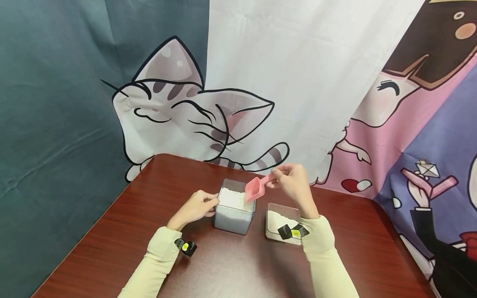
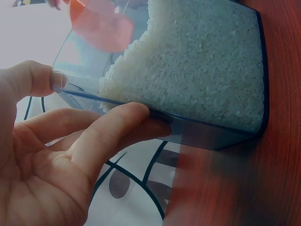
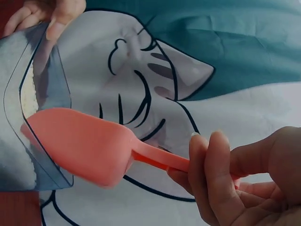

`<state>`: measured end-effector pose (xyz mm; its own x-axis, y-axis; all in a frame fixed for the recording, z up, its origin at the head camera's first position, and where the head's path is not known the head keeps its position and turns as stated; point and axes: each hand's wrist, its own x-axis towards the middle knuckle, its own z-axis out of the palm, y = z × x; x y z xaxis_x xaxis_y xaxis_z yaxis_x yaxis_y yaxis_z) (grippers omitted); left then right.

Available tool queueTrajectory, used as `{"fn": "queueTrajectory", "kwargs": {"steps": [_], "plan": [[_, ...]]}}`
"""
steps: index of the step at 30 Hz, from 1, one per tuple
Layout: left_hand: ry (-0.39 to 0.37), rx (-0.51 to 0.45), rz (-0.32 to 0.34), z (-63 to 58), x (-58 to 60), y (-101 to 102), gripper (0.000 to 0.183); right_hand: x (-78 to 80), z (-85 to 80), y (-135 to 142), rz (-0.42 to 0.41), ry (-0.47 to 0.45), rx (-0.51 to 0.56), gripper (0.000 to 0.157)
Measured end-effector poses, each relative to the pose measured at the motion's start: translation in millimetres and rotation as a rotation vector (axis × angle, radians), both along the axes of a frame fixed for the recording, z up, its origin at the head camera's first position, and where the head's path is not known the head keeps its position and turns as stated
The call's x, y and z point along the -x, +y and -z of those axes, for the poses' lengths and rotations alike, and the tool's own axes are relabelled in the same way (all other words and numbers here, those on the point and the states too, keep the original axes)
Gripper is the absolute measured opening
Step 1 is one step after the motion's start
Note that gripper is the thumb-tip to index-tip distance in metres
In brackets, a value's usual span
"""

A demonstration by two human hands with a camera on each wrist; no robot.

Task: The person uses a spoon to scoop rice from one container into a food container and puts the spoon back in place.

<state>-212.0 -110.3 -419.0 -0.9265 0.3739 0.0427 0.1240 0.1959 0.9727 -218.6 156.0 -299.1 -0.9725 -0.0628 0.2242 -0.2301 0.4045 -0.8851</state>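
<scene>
A pink scoop (image 1: 255, 189) is tilted over the right side of a clear, bluish plastic box (image 1: 232, 223). Its handle is pinched between the thumb and fingers of my right hand (image 1: 292, 182). White rice (image 2: 197, 61) fills much of the box, as the left wrist view shows. My left hand (image 1: 195, 208) grips the box at its left side, thumb at one corner and fingers along the wall. In the right wrist view the scoop's underside (image 3: 84, 146) faces the camera, its lip over the box rim, so its inside is hidden there.
Right of the box stands a lower clear container (image 1: 273, 238) that also holds rice (image 1: 277, 221), partly covered by my right wrist. Both stand on a reddish-brown wooden table (image 1: 149, 207). A printed cartoon curtain (image 1: 238, 62) hangs behind the table's far edge.
</scene>
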Motion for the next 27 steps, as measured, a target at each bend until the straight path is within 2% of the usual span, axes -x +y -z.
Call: {"fn": "queueTrajectory", "kwargs": {"steps": [4,7,10,18,27], "plan": [[0.003,0.01,-0.005,0.2,-0.4,0,0.037,-0.3,-2.4,-13,0.032,0.083,-0.142,0.02],[0.008,0.008,-0.006,-0.1,-0.5,0,0.037,-1.4,-3.8,-23,0.087,0.132,-0.252,0.022],[0.012,0.004,-0.003,-0.8,-0.4,0,0.038,-2.8,-5.6,-31,0.117,0.148,-0.33,0.024],[0.011,0.005,-0.004,-1.0,0.0,0,0.038,-3.3,-7.3,-43,0.185,0.135,-0.42,0.025],[0.011,0.004,-0.014,-1.1,-0.3,1,0.038,-0.1,1.9,-47,0.17,0.168,-0.479,0.028]]}}
